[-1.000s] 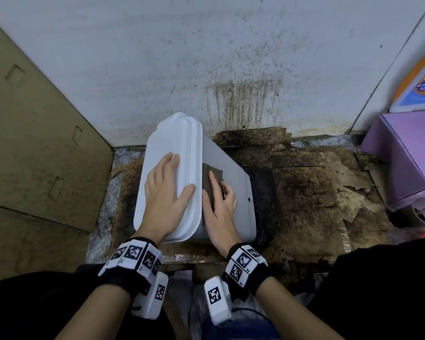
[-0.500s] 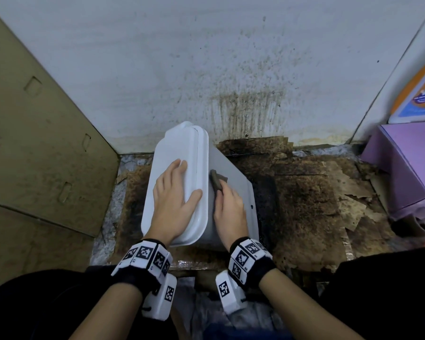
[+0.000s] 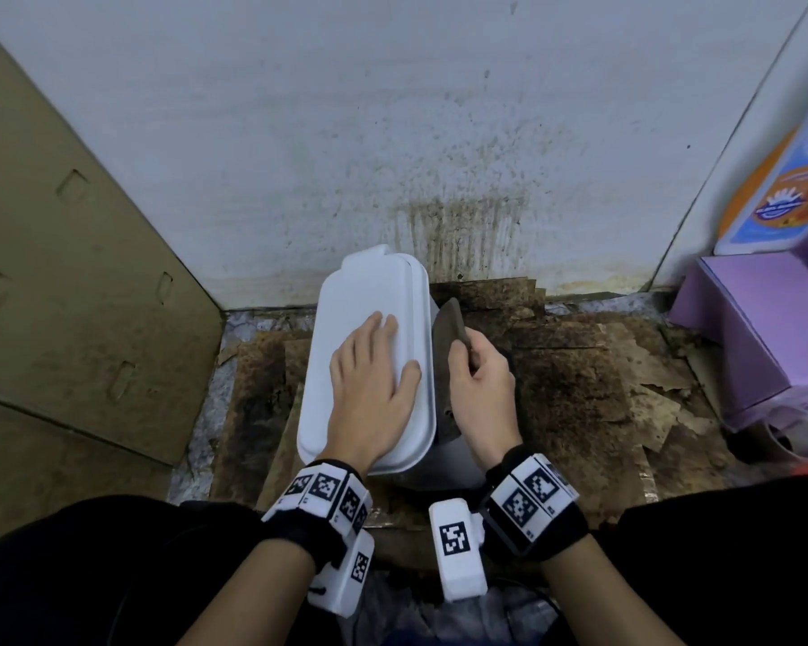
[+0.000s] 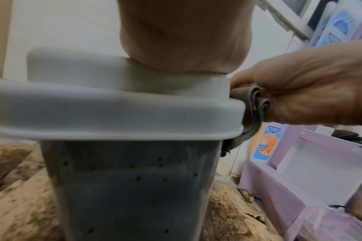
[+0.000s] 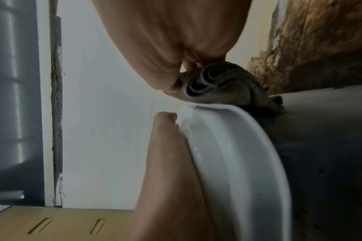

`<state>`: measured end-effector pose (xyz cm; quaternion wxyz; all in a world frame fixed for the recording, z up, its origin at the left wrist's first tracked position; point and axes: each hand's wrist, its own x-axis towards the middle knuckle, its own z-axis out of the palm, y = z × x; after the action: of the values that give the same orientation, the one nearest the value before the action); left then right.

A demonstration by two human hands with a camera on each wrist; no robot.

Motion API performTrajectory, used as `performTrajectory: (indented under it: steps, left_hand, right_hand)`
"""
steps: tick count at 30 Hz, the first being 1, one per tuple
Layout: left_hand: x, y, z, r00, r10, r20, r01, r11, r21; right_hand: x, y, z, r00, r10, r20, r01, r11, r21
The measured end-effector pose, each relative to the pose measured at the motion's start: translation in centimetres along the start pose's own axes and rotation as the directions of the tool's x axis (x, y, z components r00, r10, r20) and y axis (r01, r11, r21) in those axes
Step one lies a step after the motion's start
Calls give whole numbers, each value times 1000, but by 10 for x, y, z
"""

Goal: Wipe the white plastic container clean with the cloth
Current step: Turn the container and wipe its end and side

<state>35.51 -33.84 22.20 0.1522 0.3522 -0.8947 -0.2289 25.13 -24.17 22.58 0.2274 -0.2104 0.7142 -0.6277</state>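
1. Stained brown cardboard point(image 3: 574, 394) covers the floor at the foot of a spattered white wall point(image 3: 346, 132).
2. White plastic container point(image 3: 369, 347) stands on it near the wall, lid on; brown specks dot its side in the left wrist view.
3. Left hand point(image 3: 374, 389) lies flat on the lid, fingers straight.
4. Right hand point(image 3: 481, 389) pinches a folded brown cloth point(image 3: 449, 333) against the lid's right rim.
5. Purple box point(image 3: 761, 338) stands well apart at the right; tan cardboard panel point(image 3: 66, 254) leans at the left.
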Motion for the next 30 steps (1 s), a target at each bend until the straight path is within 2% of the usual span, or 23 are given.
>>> performTrajectory:
  steps: [3, 7, 10, 13, 15, 17, 19, 20, 23, 25, 27, 30]
  left_hand:
    - [-1, 17, 8, 1000, 3, 18, -3, 1000, 16]
    - [1, 29, 21, 999, 38, 3, -39, 999, 5]
    - [3, 37, 26, 999, 42, -2, -42, 995, -86]
    - [1, 51, 25, 1000, 2, 5, 0, 963, -268]
    - [0, 60, 21, 995, -78, 56, 95, 880, -465]
    - [0, 64, 17, 987, -123, 107, 163, 725, -669]
    - [1, 63, 14, 984, -151, 99, 171, 609, -775]
    - [1, 61, 11, 984, -168, 63, 152, 596, -788]
    - [3, 51, 3, 983, -173, -58, 71, 656, -752]
    - [3, 41, 0, 980, -186, -72, 80, 695, -714]
    - [2, 31, 0, 964, -259, -60, 153, 726, -671]
    - [-4, 19, 6, 929, -371, -4, 327, 824, -464]
  right_hand:
    - [-4, -7, -11, 1000, -23, -15, 23, 999, -39]
    - [-5, -11, -23, 999, 27, -18, -28, 998, -61]
    - [-3, -15, -29, 999, 22, 32, -19, 998, -66]
    - [0, -15, -36, 995, 77, 65, -75, 996, -37]
    - [4, -13, -42, 988, 116, 103, -116, 993, -10]
    - [6, -10, -49, 980, 166, 106, -166, 986, -7]
    - [6, -4, -57, 975, 205, 83, -206, 979, -3]
    - [7, -2, -60, 973, 220, 68, -220, 975, 2]
    - [11, -3, -72, 963, 265, 53, -268, 962, 54]
    - [13, -3, -77, 955, 285, 85, -291, 955, 59]
    - [13, 0, -81, 966, 229, 118, -226, 974, -37]
    - [9, 8, -89, 979, 124, 160, -95, 980, -174]
